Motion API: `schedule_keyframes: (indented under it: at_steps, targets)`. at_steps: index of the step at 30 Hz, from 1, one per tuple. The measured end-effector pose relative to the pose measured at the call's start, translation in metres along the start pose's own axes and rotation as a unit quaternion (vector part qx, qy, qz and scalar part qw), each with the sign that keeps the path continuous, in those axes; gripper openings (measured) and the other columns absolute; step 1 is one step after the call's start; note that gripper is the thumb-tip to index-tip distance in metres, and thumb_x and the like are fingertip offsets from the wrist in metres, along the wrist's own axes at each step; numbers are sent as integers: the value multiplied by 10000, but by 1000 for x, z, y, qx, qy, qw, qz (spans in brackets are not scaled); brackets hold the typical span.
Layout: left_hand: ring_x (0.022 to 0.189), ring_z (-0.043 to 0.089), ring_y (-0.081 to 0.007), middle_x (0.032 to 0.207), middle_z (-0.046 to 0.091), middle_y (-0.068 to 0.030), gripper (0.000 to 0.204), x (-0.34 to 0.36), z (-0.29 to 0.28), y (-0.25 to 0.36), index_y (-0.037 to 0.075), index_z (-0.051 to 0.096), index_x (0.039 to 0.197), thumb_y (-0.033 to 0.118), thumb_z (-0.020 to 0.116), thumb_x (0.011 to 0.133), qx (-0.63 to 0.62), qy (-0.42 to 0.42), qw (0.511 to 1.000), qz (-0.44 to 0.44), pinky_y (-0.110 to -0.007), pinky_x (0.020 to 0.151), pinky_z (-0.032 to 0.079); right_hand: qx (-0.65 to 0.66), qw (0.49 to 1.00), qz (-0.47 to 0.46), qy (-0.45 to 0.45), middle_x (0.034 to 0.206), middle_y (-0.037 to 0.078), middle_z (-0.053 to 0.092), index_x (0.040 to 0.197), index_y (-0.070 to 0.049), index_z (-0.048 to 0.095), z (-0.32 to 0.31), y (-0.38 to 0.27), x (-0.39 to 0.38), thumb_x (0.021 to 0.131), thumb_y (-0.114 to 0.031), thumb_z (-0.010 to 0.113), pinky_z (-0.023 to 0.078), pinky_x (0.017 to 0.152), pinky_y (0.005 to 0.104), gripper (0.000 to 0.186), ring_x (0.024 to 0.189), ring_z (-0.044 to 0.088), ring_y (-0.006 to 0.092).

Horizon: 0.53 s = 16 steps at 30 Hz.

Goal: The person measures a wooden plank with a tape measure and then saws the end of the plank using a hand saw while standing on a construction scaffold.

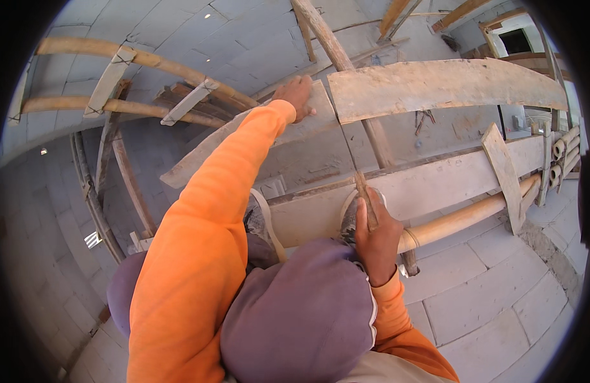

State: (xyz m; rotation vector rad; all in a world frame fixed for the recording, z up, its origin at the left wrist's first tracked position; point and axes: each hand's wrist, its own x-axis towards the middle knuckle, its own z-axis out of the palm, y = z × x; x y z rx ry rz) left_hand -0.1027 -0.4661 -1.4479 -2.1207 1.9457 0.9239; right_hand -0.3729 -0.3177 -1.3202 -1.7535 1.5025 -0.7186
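My left hand [296, 98] is at the right end of a wooden board [244, 134], fingers over its far edge and thumb on its face. My right hand [379, 237] is closed around the wooden handle of a handsaw [362, 185]. The saw's thin blade appears almost edge-on, running up and away to the narrow gap between that board and a second, longer board [442, 83] on the right. A round wooden pole [376, 137] slants beneath the second board.
My shoes rest on a long plank [435, 185]. Beside it lies a bamboo pole [454, 220]. A bamboo ladder-like frame [141, 80] stands at the left. A short board [504, 175] leans at the right, near stacked bamboo poles [566, 153]. Pale block walls [493, 287] surround me.
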Motion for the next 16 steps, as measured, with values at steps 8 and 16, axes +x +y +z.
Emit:
schedule_keyframes:
  at_steps: [8, 16]
  targets:
    - [1215, 511, -365, 1206, 544, -150, 543, 2, -8, 10, 64, 457, 1174, 277, 810, 821, 25, -8, 999, 35, -477, 991, 400, -15, 999, 31, -20, 753, 277, 666, 1181, 60, 661, 26, 9, 24, 957, -133, 635, 509, 571, 425, 297, 607, 648, 422]
    - [1263, 498, -351, 1258, 518, -161, 534, -2, -5, 12, 86, 457, 1193, 257, 801, 822, 53, 10, 997, 52, -477, 1034, 392, 24, 999, 38, 12, 819, 294, 683, 1197, 43, 663, 36, 16, 50, 949, -141, 649, 539, 633, 439, 308, 710, 699, 422]
